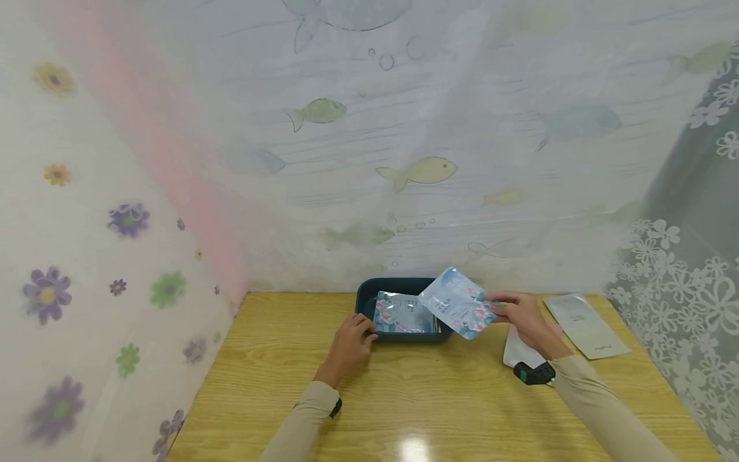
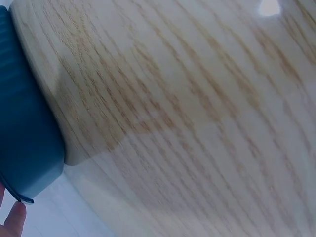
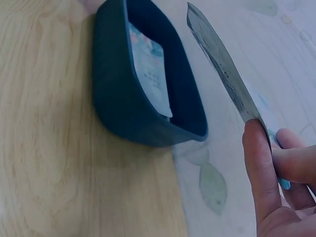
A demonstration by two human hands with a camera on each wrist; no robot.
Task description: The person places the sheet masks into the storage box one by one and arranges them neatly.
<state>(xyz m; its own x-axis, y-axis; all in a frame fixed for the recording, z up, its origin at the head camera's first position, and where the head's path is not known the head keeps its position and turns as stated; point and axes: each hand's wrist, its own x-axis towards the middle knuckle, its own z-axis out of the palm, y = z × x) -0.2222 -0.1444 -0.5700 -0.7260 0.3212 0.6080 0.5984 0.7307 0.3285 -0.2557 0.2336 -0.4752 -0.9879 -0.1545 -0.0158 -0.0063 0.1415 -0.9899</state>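
Observation:
A dark teal plastic bin [image 1: 404,338] stands on the table near the wall. My left hand [image 1: 350,340] grips its front left corner, with a fingertip and thumb at the rim in the left wrist view. Inside the bin lie blue floral face mask packets [image 1: 401,313], how many I cannot tell. My right hand [image 1: 522,317] pinches another flat, shiny blue floral face mask packet [image 1: 453,305] by its right edge, tilted above the bin's right end. The right wrist view shows this packet [image 3: 227,74] nearly edge-on between thumb and fingers, apart from the bin [image 3: 111,89].
Right of the bin, a pale greenish packet [image 1: 586,324] lies flat near the table's right edge. A white and pink packet [image 1: 516,351] lies partly under the right forearm. Fabric printed with fish [image 1: 427,170] hangs right behind the wooden table [image 1: 439,398].

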